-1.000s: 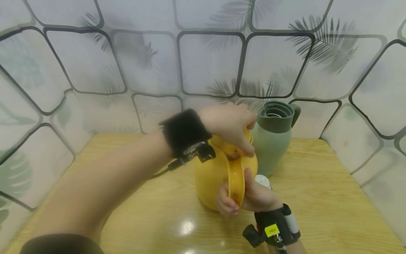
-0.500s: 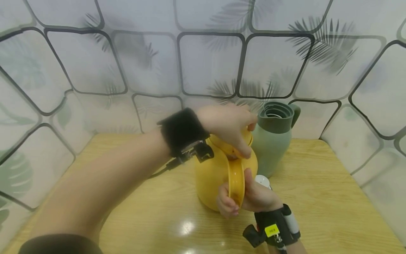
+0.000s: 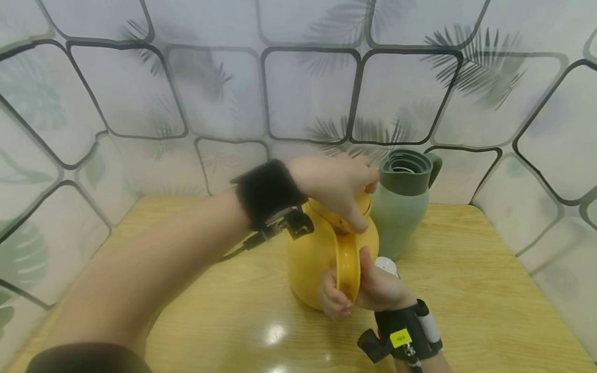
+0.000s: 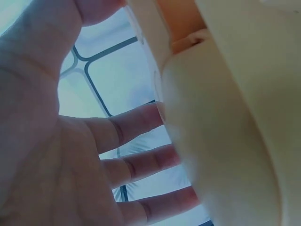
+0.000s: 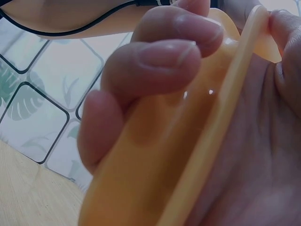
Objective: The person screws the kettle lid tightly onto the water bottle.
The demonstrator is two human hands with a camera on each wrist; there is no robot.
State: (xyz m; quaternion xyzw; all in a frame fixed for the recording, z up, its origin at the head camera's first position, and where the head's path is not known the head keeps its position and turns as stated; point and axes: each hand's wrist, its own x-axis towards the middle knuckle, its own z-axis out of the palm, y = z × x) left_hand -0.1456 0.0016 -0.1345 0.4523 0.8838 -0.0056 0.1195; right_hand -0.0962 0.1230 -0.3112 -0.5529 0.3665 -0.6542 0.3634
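Observation:
A yellow thermos jug stands on the table with its handle toward me. My right hand grips that handle, fingers wrapped round it and thumb along its side; the right wrist view shows the fingers curled over the handle's hollow inner side. From above, my left hand holds the jug's lid, thumb on the near side and fingers at the far side. In the left wrist view, three fingertips press on the pale curved side. The hand hides much of the lid in the head view.
Right behind the yellow jug stands a green jug with an open threaded mouth and a handle at its right. A small white round-topped object sits beside my right hand. Patterned walls border the wooden table at the back and sides.
The left thumb has shifted slightly left along the near side of the lid, and the left wrist has moved a little left. The right hand and the jug stay in place.

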